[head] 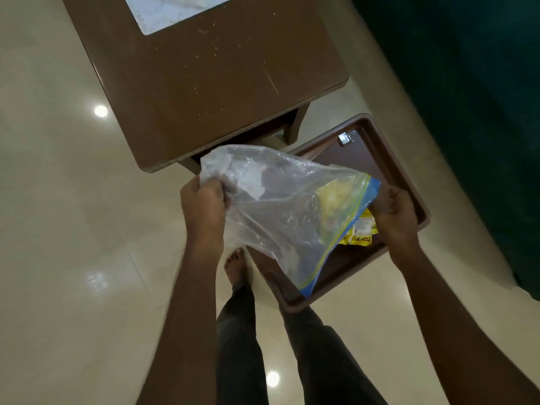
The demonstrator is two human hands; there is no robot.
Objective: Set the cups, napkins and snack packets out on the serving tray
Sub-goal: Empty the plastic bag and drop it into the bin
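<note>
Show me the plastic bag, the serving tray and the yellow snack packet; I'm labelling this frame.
plastic bag [280,206]: head view, clear middle panel.
serving tray [420,206]: head view, right rim.
yellow snack packet [361,238]: head view, printed end sticking out of the bag's mouth.

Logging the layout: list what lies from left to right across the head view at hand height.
Left hand → clear zip bag → yellow snack packet → right hand → brown tray's right rim → dark green furniture.
</note>
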